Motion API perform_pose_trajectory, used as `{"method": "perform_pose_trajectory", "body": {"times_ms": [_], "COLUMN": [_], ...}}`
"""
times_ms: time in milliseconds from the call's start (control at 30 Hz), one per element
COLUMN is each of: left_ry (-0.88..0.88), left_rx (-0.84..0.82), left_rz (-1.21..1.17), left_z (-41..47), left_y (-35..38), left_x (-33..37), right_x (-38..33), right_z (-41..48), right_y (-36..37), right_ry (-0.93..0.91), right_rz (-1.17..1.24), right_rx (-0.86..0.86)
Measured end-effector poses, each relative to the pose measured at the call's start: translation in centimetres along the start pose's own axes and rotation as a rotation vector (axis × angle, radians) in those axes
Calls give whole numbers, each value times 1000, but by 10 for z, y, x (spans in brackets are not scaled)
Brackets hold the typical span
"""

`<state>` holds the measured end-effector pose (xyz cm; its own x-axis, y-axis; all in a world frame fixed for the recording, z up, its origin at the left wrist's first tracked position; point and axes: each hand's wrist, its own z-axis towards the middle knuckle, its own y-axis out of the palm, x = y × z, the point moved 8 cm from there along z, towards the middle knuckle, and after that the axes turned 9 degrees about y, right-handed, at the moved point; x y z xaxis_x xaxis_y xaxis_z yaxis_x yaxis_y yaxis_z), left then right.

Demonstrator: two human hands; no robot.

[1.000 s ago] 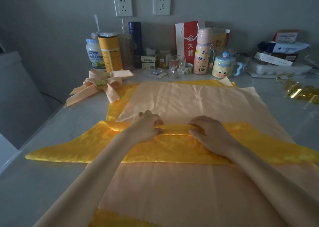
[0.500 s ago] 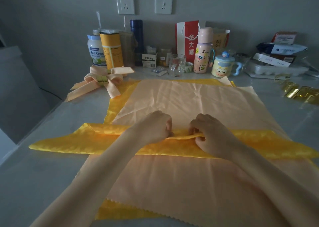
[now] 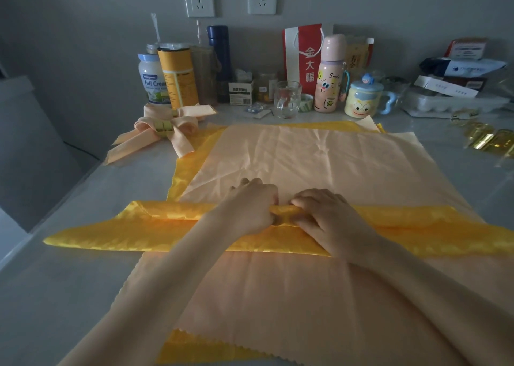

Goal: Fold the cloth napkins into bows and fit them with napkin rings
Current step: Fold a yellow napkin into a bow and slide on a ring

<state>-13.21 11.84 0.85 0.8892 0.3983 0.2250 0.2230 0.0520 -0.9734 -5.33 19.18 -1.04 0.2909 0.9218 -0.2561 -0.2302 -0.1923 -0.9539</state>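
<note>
Sheen on the yellow napkin [image 3: 133, 226] suggests a thin, slick, floppy cloth, very light and likely to slide open if released, so the sensible hold is the middle of the strip, where it gathers tight, not the loose ends. It lies folded into a long band across the peach napkin [image 3: 319, 157], which is spread flat on the desk [image 3: 69, 282]. Both hands meet at the band's centre, knuckles nearly touching. The left hand [image 3: 250, 207] curls its fingers over the bunched cloth, and the right hand [image 3: 325, 218] pinches the same bunch from the other side. Forearms reach in low from the near edge, wrists close to the fabric. A finished peach bow [image 3: 164, 131] sits far left on the desk, and gold napkin rings [image 3: 486, 140] lie far right.
</note>
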Motion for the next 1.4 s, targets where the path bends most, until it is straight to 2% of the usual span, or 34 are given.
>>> {"method": "perform_pose_trajectory", "body": {"times_ms": [233, 367, 467, 600, 700, 767, 900, 1067, 1133, 1267, 1333, 1400], "left_ry": [54, 78, 68, 19, -32, -47, -73, -122, -128, -107, -76, -28], "left_rx": [174, 112, 48, -25, -73, -139, -172, -197, -198, -63, 57, 86], "left_rz": [63, 93, 24, -83, -84, -44, -1, -1, 18, 122, 179, 188], "left_z": [-4, -10, -14, -15, -14, -15, -16, -17, -17, -17, -18, -22], "left_y": [-12, -14, -16, -14, -10, -4, -1, 1, 0, -7, -6, 11], "left_x": [18, 25, 28, 28, 20, 16, 10, 9, 10, 13, 18, 22], "right_x": [15, 8, -2, -5, -3, -1, 2, -12, -17, -17, -13, -15], "right_z": [-4, -11, -21, -30, -30, -27, -20, -19, -16, -16, -16, -17], "right_y": [-31, -37, -39, -38, -34, -28, -23, -25, -18, 6, 10, 10], "right_ry": [65, 23, -65, -41, -3, 35, 118, 43, 8, -3, -16, -22], "right_rz": [102, 101, 50, 42, 112, 167, 101, -18, -21, 14, 12, -30], "right_rx": [139, 133, 108, -56, -210, -250, -83, 113, 108, -20, 12, 38]}}
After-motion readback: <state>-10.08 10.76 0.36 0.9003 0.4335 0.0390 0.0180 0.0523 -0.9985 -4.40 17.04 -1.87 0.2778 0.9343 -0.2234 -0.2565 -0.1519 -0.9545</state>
